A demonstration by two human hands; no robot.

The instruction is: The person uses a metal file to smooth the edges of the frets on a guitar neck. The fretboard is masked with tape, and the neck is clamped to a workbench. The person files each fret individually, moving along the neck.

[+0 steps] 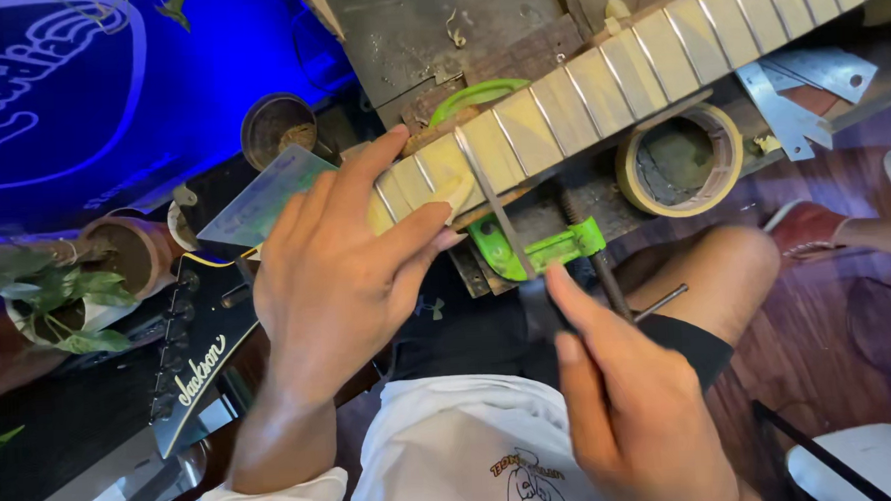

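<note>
Guitar neck (pixel 598 83) under left hand (pixel 336 275), seemingly flat.

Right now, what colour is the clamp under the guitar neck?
Bright green clamp, clearest in the head view.

Workbench (pixel 396 32), tape roll (pixel 680 160), guitar neck (pixel 598 83)

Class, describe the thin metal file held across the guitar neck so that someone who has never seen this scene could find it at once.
Start at the long pale guitar neck running across the bench. Near its lower end the left hand presses on it, and the right hand holds the file. It is a narrow grey strip lying across the neck, unlike the shiny frets fixed in it.
</note>
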